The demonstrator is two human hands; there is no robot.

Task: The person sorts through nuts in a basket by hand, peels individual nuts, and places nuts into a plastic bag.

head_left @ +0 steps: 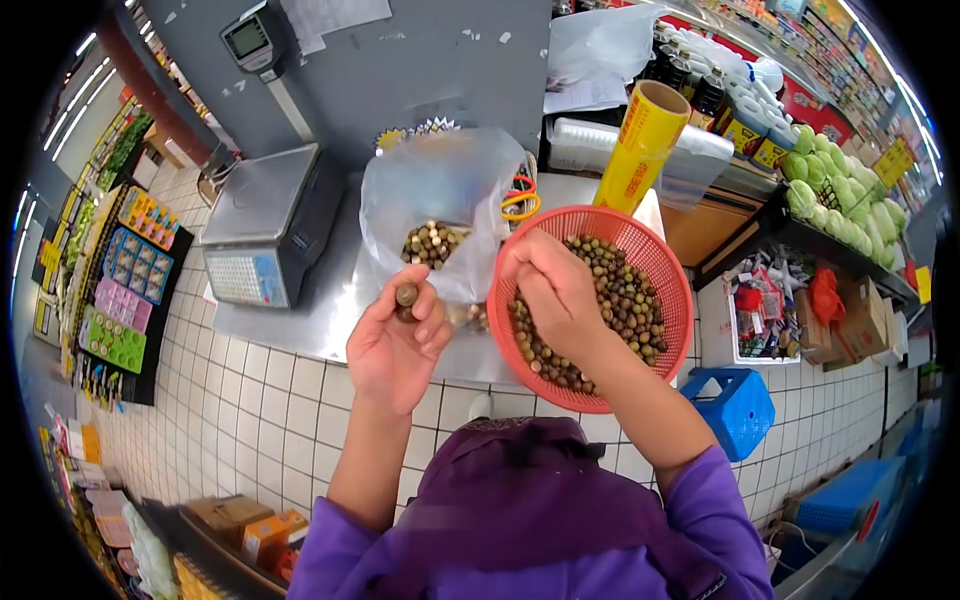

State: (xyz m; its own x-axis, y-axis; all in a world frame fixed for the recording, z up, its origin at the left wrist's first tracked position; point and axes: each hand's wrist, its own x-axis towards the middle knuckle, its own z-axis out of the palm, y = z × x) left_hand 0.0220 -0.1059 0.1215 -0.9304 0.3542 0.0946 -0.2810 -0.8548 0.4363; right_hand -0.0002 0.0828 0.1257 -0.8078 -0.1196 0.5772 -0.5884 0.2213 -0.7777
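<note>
Between the thumb and fingers of my left hand [398,345] is a round brown nut [406,294], held just below a clear plastic bag [400,190]. Inside the bag lie several brown nuts with some pale ones [432,244]. A red plastic basket [680,310] to the right holds many brown-green nuts [625,290]. Over the basket's left part, my right hand [555,295] is closed with its fingers curled; what they hold, if anything, is hidden.
A weighing scale [262,225] stands left on the metal table [330,310]. Behind the basket are a yellow roll [642,145] and orange-handled scissors [521,205]. A blue stool [735,410] stands on the floor at right, near a white box [730,345].
</note>
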